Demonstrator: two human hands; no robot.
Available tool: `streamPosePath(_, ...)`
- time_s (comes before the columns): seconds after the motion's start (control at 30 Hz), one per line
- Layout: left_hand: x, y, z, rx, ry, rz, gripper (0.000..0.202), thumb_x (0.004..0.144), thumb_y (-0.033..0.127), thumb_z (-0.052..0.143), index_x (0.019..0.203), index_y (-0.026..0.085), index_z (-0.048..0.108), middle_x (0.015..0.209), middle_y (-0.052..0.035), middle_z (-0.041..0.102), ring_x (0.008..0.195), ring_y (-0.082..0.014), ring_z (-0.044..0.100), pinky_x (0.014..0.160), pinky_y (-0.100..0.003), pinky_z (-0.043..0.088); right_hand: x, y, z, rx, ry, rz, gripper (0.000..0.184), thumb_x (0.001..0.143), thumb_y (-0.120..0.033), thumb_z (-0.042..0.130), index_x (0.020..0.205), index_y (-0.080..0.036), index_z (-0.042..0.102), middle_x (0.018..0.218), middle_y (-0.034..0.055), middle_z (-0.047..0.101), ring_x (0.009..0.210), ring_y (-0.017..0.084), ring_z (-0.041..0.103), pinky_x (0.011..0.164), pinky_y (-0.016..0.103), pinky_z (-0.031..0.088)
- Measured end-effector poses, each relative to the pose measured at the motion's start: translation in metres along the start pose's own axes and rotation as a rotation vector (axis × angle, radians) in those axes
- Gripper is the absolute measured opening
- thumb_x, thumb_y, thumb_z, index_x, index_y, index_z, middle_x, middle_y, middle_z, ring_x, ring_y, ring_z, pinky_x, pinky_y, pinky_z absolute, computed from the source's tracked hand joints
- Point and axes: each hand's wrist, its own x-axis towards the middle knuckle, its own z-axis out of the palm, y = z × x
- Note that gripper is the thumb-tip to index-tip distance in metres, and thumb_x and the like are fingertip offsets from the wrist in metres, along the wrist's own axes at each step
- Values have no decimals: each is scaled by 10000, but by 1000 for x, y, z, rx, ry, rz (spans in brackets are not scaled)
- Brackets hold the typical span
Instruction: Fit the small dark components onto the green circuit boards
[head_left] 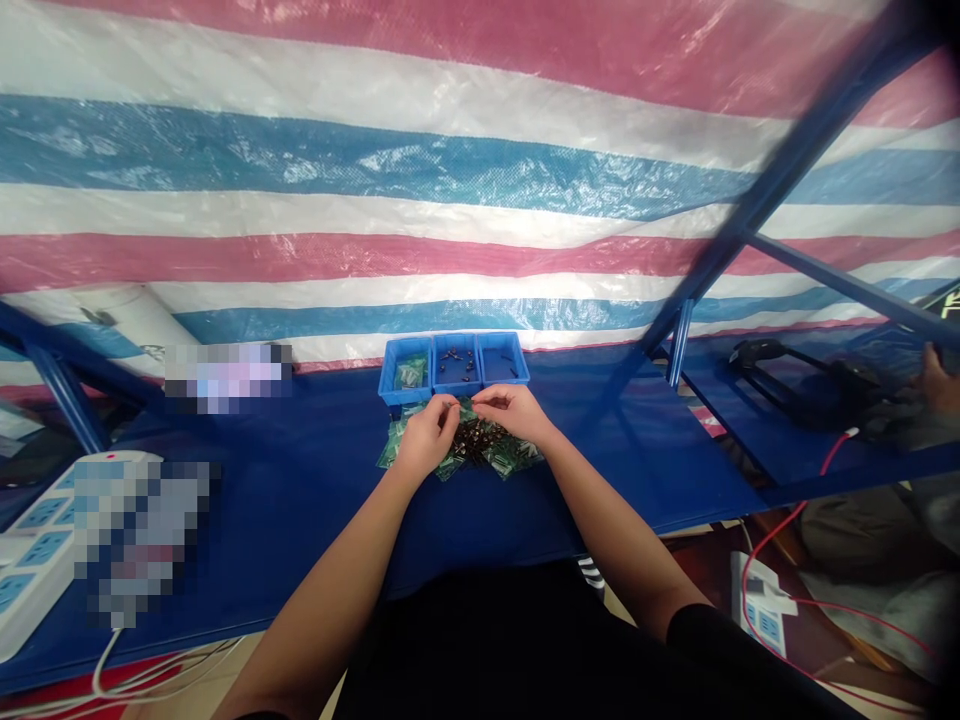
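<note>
Black cloth clothing [517, 640] lies nearest, behind the fingers. The left hand [429, 438] and right hand [514, 412] each press thumb and forefinger together; whether anything sits between is too small to tell. Just below the fingertips lies a heap of small dark brown parts [474, 445], seemingly light, stiff and slippery, best pinched singly. Flat glossy green pieces [506, 458] ring it, probably thin, best taken by an edge. Three blue plastic bins [456, 387] stand just beyond the fingers, their rims a low barrier.
</note>
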Motion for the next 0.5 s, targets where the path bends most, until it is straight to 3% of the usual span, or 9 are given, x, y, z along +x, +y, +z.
streamPosePath(0.17,0,0,0,-2,-14,4,230,941,391,408,1014,224,548,644,30,593,549,-135,576,558,-221,399,-1,-4,3,41,16,0,382,719,-412,725,1026,-187,694,854,56,716,739,180,683,700,312,558)
streamPosePath(0.37,0,-1,1,17,2,7,214,935,376,424,1012,224,552,648,35,593,542,-123,563,564,-215,393,-1,-2,3,8,85,-27,284,735,-407,712,895,-172,714,777,52,703,697,167,662,657,289,539)
streamPosePath(0.5,1,-2,2,4,0,7,212,934,382,427,1013,226,547,655,33,591,555,-125,567,572,-216,397,-1,-2,4,13,67,-35,313,726,-399,720,950,-181,709,856,57,710,736,168,666,676,290,541)
